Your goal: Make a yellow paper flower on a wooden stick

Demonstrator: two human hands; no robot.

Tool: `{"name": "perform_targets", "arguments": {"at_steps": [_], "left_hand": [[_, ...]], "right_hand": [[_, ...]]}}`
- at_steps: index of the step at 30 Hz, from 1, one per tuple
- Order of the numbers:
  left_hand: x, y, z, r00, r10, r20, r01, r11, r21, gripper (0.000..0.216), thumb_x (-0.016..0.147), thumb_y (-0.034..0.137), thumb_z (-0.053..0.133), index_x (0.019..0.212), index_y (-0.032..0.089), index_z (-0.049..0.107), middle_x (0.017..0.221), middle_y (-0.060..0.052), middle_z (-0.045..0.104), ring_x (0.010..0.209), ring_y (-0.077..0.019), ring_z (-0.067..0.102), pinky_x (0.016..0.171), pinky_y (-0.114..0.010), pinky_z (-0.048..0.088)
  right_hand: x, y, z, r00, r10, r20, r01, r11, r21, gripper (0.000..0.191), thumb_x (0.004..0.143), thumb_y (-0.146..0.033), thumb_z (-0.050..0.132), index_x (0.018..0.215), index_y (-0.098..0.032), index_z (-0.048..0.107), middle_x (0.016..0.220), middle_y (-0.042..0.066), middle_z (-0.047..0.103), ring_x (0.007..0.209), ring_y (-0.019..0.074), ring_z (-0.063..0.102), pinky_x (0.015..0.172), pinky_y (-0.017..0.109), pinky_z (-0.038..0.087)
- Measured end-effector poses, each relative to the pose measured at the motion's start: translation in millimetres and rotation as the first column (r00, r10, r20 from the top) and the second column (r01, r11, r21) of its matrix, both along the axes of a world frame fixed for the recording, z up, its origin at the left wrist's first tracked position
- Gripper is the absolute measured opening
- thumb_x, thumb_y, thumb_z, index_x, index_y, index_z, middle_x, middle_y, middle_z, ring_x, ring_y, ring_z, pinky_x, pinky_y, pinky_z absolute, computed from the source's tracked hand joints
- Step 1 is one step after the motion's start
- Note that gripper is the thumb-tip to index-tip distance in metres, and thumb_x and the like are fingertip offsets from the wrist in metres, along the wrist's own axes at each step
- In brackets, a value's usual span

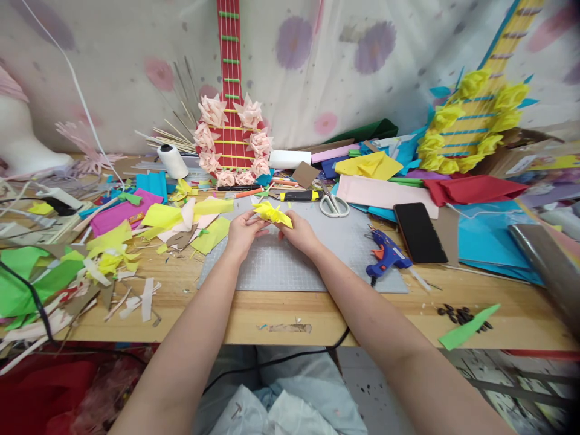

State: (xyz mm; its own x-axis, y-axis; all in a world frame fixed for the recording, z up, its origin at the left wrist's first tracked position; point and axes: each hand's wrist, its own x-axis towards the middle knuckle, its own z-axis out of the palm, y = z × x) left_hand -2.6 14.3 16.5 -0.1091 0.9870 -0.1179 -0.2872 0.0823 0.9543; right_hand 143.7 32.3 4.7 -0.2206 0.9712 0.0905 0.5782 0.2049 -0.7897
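My left hand (245,234) and my right hand (299,232) meet above the grey cutting mat (353,254), fingers closed around a small yellow paper flower (272,212). Its pointed petals show above the fingertips, while its underside is hidden. The right fingers grip its right side; the left fingertips pinch at its left edge. Beyond the hands lie a yellow and black utility knife (300,196) and white-handled scissors (334,205). A blue glue gun (386,252) rests on the mat's right part.
Yellow paper scraps (212,234) and green paper (27,278) spread over the left side. A black phone (420,232) lies right, near dark beads (462,316). Behind stand a red paper guitar (231,136) with pink flowers and a yellow one (471,124). A cable (281,360) crosses below the table edge.
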Motion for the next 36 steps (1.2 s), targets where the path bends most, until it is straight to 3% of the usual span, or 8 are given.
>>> {"name": "perform_targets", "arguments": {"at_steps": [6, 17, 21, 26, 36], "left_hand": [[1, 1, -1.7, 0.998, 0.061, 0.015, -0.061, 0.998, -0.017, 0.032, 0.063, 0.01, 0.061, 0.096, 0.011, 0.06, 0.079, -0.007, 0.068, 0.075, -0.0184, 0.065, 0.065, -0.031, 0.053], [6, 4, -3.2, 0.97, 0.231, 0.074, -0.225, 0.971, -0.084, 0.013, 0.06, 0.011, 0.063, 0.073, 0.01, 0.061, 0.065, -0.005, 0.065, 0.07, -0.0167, 0.065, 0.074, -0.033, 0.052], [5, 5, -4.3, 0.96, 0.271, 0.078, -0.263, 0.96, -0.098, 0.017, 0.06, 0.01, 0.065, 0.074, 0.011, 0.056, 0.061, -0.003, 0.063, 0.067, -0.0178, 0.065, 0.07, -0.033, 0.054], [4, 7, -5.5, 0.929, 0.367, 0.051, -0.359, 0.924, -0.129, 0.035, 0.06, 0.008, 0.066, 0.085, 0.015, 0.043, 0.058, 0.0, 0.06, 0.066, -0.0197, 0.066, 0.067, -0.035, 0.054], [4, 7, -4.2, 0.926, 0.373, 0.049, -0.363, 0.921, -0.14, 0.036, 0.062, 0.007, 0.065, 0.081, 0.017, 0.036, 0.062, 0.002, 0.057, 0.062, -0.0159, 0.065, 0.063, -0.03, 0.055]], "right_hand": [[-1, 3, -3.4, 0.992, 0.074, -0.097, -0.08, 0.995, -0.057, 0.027, 0.079, -0.046, 0.046, 0.084, -0.019, 0.046, 0.054, -0.003, 0.061, 0.064, 0.0138, 0.056, 0.06, 0.024, 0.036], [-13, 1, -8.5, 0.967, 0.133, -0.218, -0.174, 0.968, -0.18, 0.025, 0.079, -0.044, 0.044, 0.088, -0.021, 0.039, 0.056, -0.005, 0.06, 0.038, 0.0055, 0.038, 0.043, 0.018, 0.028], [-11, 2, -10.0, 0.964, 0.138, -0.227, -0.176, 0.972, -0.158, 0.031, 0.073, -0.046, 0.052, 0.087, -0.021, 0.039, 0.061, -0.006, 0.06, 0.04, 0.0048, 0.039, 0.044, 0.018, 0.03], [-11, 3, -11.1, 0.963, 0.094, -0.252, -0.117, 0.99, -0.082, 0.025, 0.068, -0.033, 0.058, 0.08, -0.02, 0.041, 0.066, -0.007, 0.053, 0.048, 0.0048, 0.043, 0.048, 0.019, 0.035], [-10, -3, -2.8, 0.929, 0.122, -0.349, -0.189, 0.968, -0.166, 0.021, 0.073, -0.033, 0.052, 0.076, -0.021, 0.036, 0.055, -0.007, 0.057, 0.037, 0.005, 0.038, 0.039, 0.017, 0.028]]}}
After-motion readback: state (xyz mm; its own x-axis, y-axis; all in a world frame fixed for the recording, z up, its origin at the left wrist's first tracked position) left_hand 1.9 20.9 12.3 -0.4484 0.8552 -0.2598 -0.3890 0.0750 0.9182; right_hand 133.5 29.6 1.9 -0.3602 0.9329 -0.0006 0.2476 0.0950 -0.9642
